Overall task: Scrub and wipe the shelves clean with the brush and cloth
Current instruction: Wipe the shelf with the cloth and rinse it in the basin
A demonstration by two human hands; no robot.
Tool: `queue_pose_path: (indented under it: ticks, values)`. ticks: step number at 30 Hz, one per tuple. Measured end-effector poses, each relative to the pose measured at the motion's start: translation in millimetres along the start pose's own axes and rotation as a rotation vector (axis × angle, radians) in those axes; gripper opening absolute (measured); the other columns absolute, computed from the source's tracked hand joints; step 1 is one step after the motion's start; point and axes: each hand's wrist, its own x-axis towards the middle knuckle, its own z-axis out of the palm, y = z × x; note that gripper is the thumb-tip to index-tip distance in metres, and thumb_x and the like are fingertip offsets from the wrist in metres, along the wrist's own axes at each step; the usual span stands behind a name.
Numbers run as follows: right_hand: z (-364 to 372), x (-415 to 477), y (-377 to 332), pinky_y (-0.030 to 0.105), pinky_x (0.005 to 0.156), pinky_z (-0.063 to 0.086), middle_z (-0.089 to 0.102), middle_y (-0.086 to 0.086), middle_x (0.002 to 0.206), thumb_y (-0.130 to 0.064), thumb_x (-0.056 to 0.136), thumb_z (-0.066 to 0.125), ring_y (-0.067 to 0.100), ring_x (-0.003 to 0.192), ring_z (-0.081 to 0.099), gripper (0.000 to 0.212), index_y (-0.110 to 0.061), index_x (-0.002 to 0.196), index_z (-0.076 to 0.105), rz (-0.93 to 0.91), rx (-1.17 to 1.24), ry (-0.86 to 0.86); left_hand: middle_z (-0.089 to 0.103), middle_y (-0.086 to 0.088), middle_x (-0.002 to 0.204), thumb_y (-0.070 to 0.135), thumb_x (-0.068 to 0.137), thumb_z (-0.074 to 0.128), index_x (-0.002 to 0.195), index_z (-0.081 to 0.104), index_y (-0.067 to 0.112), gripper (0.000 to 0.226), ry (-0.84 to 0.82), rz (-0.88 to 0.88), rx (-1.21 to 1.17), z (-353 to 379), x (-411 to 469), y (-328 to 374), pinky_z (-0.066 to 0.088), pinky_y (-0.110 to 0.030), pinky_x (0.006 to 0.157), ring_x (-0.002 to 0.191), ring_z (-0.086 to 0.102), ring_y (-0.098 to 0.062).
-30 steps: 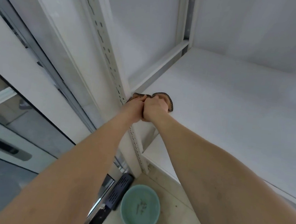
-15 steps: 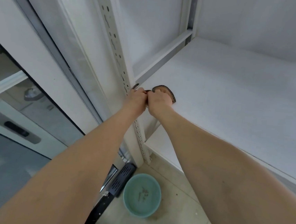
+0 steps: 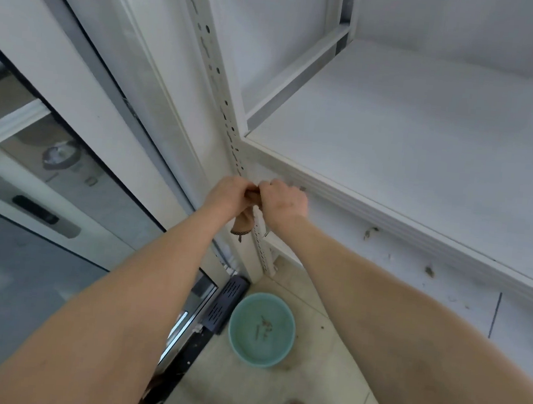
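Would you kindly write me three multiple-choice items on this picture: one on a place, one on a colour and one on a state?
1. Where does the teal basin stand?
A. on the top shelf board
B. on the floor tiles
C. on a chair

2. What colour is the cloth?
A. brown
B. white
C. blue

3. How is the cloth held?
A. gripped by the left hand and the right hand
B. by the right hand alone
C. by neither; it lies loose

Answers:
1 B, the tiles show all round it.
2 A, a brown end hangs under the fists.
3 A, both fists curl round it beside the slotted upright.
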Motion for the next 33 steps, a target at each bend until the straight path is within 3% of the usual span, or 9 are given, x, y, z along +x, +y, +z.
queue_pose_path:
  ticks: [4,8,13,15,18,21,26,30,33]
  values:
    - [33,-11,-3,0.034,0.069,0.038,0.063,0.008,0.104,-0.044,0.089,0.061,0.028,0.104,0.054,0.038,-0.015,0.112,0.051,0.028,0.101,-0.068,0.062,-0.001,0.087,0.029,0.079,0.069,0.093,0.059,0.023,0.018,-0.025,-0.189,-0.169,35,-10,-31,0.043,-0.026,0.059,0.073,0.056,-0.015]
    - [89,-19,7,0.029,0.070,0.042,0.064,0.012,0.111,-0.031,0.088,0.063,0.030,0.102,0.061,0.033,-0.010,0.114,0.060,0.196,0.402,-0.304,0.060,0.000,0.085,0.047,0.074,0.073,0.088,0.064,0.022,0.030,-0.134,-0.275,-0.142,93,-25,-60,0.045,-0.028,0.065,0.081,0.058,-0.018]
    - [169,-28,18,0.037,0.089,0.053,0.067,0.014,0.110,-0.013,0.084,0.063,0.030,0.105,0.062,0.025,-0.003,0.105,0.068,0.285,0.562,-0.445,0.070,-0.005,0.086,0.030,0.080,0.072,0.091,0.073,0.012,0.021,-0.203,-0.362,-0.262,185,-40,-91,0.036,-0.012,0.060,0.086,0.064,-0.020]
    - [203,-32,27,0.033,0.078,0.053,0.065,0.011,0.091,-0.010,0.082,0.061,0.028,0.091,0.064,0.004,-0.008,0.079,0.063,0.319,0.565,-0.434,0.070,-0.008,0.098,0.025,0.082,0.070,0.101,0.071,0.011,0.024,-0.205,-0.409,-0.286,224,-44,-99,0.036,-0.015,0.068,0.094,0.064,-0.021]
    - [252,-35,40,0.032,0.059,0.044,0.056,0.009,0.064,-0.003,0.077,0.058,0.022,0.063,0.053,0.020,-0.012,0.061,0.052,0.408,0.603,-0.447,0.068,-0.011,0.104,0.013,0.082,0.066,0.099,0.067,0.010,0.017,-0.200,-0.516,-0.347,274,-49,-109,0.042,-0.023,0.074,0.098,0.063,-0.025]
    - [292,-38,54,0.032,0.067,0.054,0.069,0.011,0.083,-0.005,0.075,0.059,0.022,0.079,0.065,0.017,-0.005,0.084,0.073,0.302,0.482,-0.524,0.069,-0.015,0.104,0.003,0.080,0.060,0.099,0.069,0.006,0.022,-0.267,-0.556,-0.365,321,-54,-120,0.047,-0.025,0.068,0.088,0.065,-0.022]
    - [339,-44,67,0.029,0.065,0.047,0.066,0.013,0.085,-0.023,0.086,0.058,0.027,0.083,0.062,0.016,-0.011,0.078,0.065,0.232,0.469,-0.549,0.065,-0.011,0.117,-0.003,0.090,0.044,0.108,0.069,0.004,0.031,-0.252,-0.614,-0.371,370,-51,-129,0.041,-0.019,0.077,0.096,0.058,-0.019]
    - [339,-41,83,0.023,0.063,0.043,0.064,0.016,0.105,-0.005,0.088,0.057,0.029,0.105,0.061,0.028,0.001,0.114,0.065,0.235,0.487,-0.631,0.067,-0.010,0.116,0.003,0.088,0.054,0.111,0.069,0.006,0.027,-0.302,-0.575,-0.345,375,-53,-119,0.049,-0.016,0.073,0.091,0.064,-0.020]
    - [313,-40,93,0.026,0.073,0.046,0.063,0.021,0.113,-0.005,0.093,0.048,0.032,0.110,0.059,0.027,0.004,0.114,0.063,0.218,0.448,-0.626,0.062,-0.011,0.126,0.008,0.093,0.050,0.121,0.064,0.007,0.031,-0.297,-0.503,-0.274,352,-50,-101,0.043,-0.025,0.091,0.114,0.057,-0.024]
